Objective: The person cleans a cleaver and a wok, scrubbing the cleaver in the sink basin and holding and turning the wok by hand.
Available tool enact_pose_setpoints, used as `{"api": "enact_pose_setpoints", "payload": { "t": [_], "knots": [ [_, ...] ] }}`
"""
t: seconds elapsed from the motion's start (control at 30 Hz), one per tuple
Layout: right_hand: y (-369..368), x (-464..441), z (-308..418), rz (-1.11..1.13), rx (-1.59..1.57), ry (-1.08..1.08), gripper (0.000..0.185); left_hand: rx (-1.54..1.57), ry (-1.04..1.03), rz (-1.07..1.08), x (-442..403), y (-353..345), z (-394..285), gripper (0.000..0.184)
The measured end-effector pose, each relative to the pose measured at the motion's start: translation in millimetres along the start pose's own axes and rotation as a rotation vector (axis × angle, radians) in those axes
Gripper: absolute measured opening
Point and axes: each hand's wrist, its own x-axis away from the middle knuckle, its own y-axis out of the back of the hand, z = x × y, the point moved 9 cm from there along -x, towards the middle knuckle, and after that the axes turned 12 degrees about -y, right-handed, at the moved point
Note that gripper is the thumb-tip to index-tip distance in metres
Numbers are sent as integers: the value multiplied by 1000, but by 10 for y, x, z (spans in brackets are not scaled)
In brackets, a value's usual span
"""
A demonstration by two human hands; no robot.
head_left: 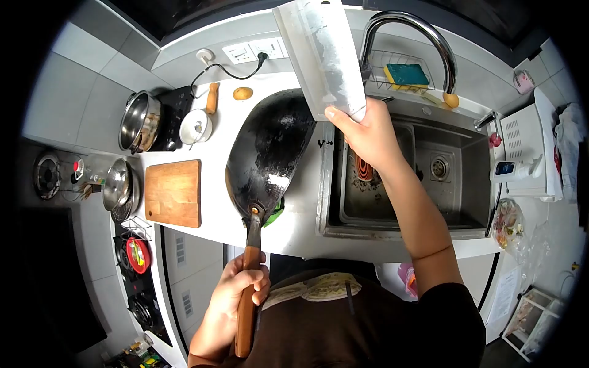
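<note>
My left hand point(240, 282) is wrapped round the wooden handle of a black wok point(270, 147). The wok is tilted above the white counter, its dark inside showing, and something green peeks out beneath its near edge. In my right hand point(368, 135) a broad cleaver point(325, 61) is held up, its blade pointing away from me near the wall. Fingers and thumb close round the cleaver's handle end, to the right of the wok's far rim and over the back edge of the sink.
A steel sink point(457, 202) lies right, with a curved tap point(429, 30) and a sponge point(407, 75) behind. To the left are a cutting board point(173, 193), a white bowl point(196, 126), a steel pot point(141, 121) and a potato point(243, 93). A red bowl point(138, 255) sits by the stove.
</note>
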Motion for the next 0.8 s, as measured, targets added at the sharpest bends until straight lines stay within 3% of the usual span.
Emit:
{"api": "enact_pose_setpoints", "payload": {
  "t": [0.13,0.23,0.3,0.4,0.53,0.6,0.63,0.8],
  "knots": [
    [37,79,-34,26,59,-126,24,2,2,3,-2,-16,6,30],
    [17,103,-56,35,43,-109,24,-2,-1,7,-3,-23,2,30],
    [34,87,-11,-13,57,70,16,-12,0,9,-7,-26,0,29],
    [70,50,-62,-5,30,-99,23,-10,-3,28,-11,-31,0,29],
    [24,149,-2,12,25,-72,22,-22,-3,19,-13,-36,-13,28],
    [35,146,42,-19,55,73,22,-21,-1,12,-15,-41,-5,28],
    [65,115,-45,-2,63,-69,22,-22,0,14,-14,-45,0,28],
    [10,246,95,-16,62,48,22,-44,-1,18,-3,-47,-6,28]
  ]
}}
